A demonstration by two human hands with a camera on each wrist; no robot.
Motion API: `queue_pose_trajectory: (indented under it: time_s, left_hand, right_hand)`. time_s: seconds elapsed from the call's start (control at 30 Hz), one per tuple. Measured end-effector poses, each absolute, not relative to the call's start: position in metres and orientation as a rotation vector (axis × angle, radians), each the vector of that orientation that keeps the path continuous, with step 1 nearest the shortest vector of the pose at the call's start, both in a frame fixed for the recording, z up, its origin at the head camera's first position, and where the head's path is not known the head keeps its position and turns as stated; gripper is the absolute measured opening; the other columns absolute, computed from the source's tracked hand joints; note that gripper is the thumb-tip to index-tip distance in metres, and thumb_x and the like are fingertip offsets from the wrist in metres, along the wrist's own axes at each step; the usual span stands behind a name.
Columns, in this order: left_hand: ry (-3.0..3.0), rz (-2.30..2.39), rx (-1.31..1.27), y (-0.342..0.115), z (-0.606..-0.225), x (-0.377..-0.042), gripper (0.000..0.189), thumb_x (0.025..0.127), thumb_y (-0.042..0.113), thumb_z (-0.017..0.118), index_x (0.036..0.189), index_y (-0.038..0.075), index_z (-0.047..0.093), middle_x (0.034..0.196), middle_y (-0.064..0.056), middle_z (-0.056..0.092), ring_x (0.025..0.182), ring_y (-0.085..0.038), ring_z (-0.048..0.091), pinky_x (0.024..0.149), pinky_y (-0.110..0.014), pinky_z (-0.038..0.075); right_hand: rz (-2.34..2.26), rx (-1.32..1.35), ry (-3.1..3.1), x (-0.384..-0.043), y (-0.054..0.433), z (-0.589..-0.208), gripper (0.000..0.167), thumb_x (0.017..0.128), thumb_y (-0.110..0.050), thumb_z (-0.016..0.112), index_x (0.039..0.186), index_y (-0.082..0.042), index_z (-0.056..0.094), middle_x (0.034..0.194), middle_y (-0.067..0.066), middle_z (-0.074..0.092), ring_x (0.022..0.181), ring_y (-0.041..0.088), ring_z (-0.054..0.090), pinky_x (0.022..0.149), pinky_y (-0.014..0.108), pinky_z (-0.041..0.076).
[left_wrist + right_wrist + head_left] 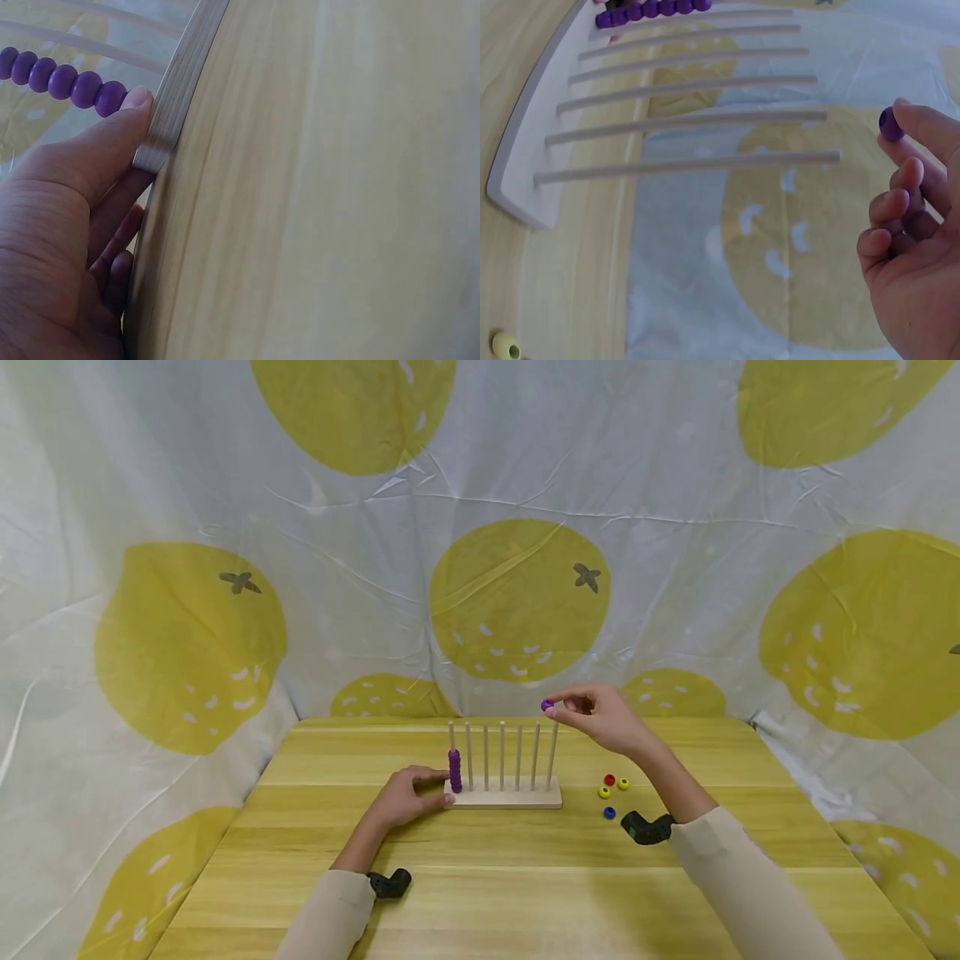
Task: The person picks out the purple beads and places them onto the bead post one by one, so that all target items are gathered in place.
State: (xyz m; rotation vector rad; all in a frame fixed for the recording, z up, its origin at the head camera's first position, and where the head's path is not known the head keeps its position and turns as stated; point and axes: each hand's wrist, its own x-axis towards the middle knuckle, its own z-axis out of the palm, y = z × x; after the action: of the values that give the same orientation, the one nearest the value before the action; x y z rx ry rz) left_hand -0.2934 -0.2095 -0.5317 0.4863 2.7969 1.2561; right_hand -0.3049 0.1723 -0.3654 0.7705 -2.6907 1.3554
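Note:
A pale wooden base [502, 798] carries a row of upright pegs [502, 756]. Several purple beads [454, 772] are stacked on the leftmost peg. My left hand [408, 797] grips the left end of the base, thumb on top beside the lowest bead [111, 98] and fingers around the far side. Between thumb and index finger, my right hand [600, 717] pinches one purple bead [890, 124]. That bead is held above the right end of the row, near the tops of the pegs and apart from them in the right wrist view.
Right of the base lie a red bead [610, 779], two yellow beads, one of them nearer [604, 792], and a blue bead [609, 812]. All rest on the wooden table [480, 893]. A lemon-print cloth [517, 485] hangs behind the table.

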Motion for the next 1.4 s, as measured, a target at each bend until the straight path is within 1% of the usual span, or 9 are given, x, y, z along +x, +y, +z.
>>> queue_pose_trajectory:
  time_s: [0.33,0.73,0.97,1.4]
  left_hand:
    - [2.798,1.258,0.480,-0.210,-0.534,-0.295,0.050,0.085,0.047,0.083,0.129,0.026,0.073,0.133,-0.003,0.070,0.133,-0.031,0.059,0.114,-0.054,0.045]
    - [2.792,1.261,0.476,-0.210,-0.535,-0.294,0.050,0.085,0.048,0.083,0.129,0.026,0.073,0.133,-0.003,0.070,0.133,-0.031,0.059,0.114,-0.055,0.044]
    - [2.789,1.256,0.509,-0.211,-0.534,-0.295,0.049,0.087,0.047,0.082,0.130,0.026,0.073,0.132,-0.001,0.070,0.132,-0.030,0.059,0.114,-0.055,0.045]
    - [2.795,1.257,0.502,-0.209,-0.532,-0.295,0.048,0.087,0.045,0.082,0.129,0.025,0.073,0.132,-0.003,0.071,0.131,-0.031,0.060,0.113,-0.056,0.045]
  right_hand:
    - [1.383,0.874,-2.657,-0.309,0.144,-0.362,0.031,0.099,-0.040,0.070,0.123,-0.021,0.076,0.077,0.005,0.054,0.061,0.016,0.039,0.055,0.028,0.035]
    - [1.363,0.940,-2.676,-0.313,0.106,-0.355,0.027,0.097,-0.040,0.072,0.117,-0.022,0.079,0.078,0.002,0.054,0.064,0.017,0.040,0.061,0.029,0.034]
    - [1.366,1.018,-2.671,-0.317,0.087,-0.357,0.027,0.099,-0.035,0.071,0.117,-0.018,0.079,0.076,0.000,0.054,0.064,0.014,0.040,0.061,0.027,0.036]
    - [1.300,1.089,-2.676,-0.325,0.060,-0.365,0.023,0.099,-0.030,0.071,0.116,-0.018,0.079,0.073,0.000,0.054,0.063,0.014,0.040,0.061,0.026,0.034]
